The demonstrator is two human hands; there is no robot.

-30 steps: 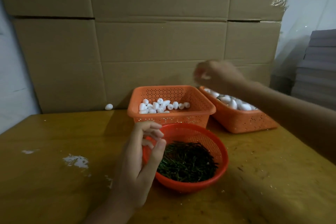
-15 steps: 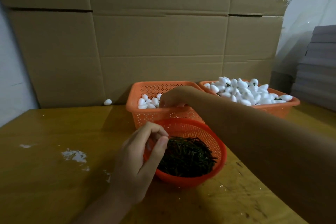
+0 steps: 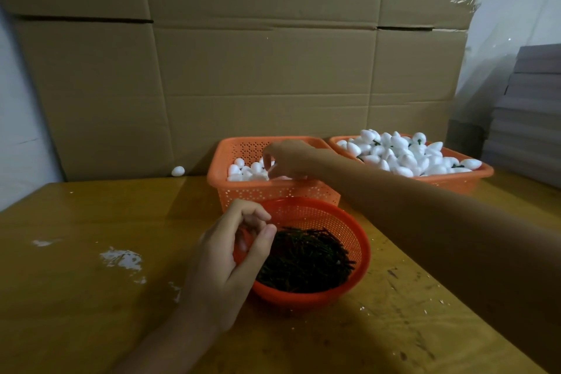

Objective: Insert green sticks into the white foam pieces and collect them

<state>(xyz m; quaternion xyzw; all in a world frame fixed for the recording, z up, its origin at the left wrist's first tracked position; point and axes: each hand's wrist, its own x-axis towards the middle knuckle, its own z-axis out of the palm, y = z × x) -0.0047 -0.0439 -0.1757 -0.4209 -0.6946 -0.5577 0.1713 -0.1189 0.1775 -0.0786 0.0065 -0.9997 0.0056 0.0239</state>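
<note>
A round orange basket [image 3: 352, 223] near me holds a heap of green sticks [image 3: 306, 258]. My left hand [image 3: 230, 255] hovers over its left rim, fingers loosely curled toward the thumb; no stick shows between them. Behind it, a square orange basket [image 3: 218, 182] holds plain white foam pieces [image 3: 243, 168]. My right hand [image 3: 288, 159] reaches down into it, and thumb and fingertips pinch one foam piece. The orange basket at the right [image 3: 455, 184] is piled with foam pieces with green sticks in them [image 3: 403, 155].
A wall of cardboard boxes [image 3: 258, 70] stands right behind the baskets. One stray foam piece [image 3: 178, 171] lies at its foot on the left. White crumbs [image 3: 121, 258] dot the yellow table [image 3: 76, 313]. Grey stacked sheets [image 3: 531, 115] stand at the far right.
My right hand came down from above the right basket into the square basket and now has its fingers among the foam pieces. My left hand stayed at the round basket's rim.
</note>
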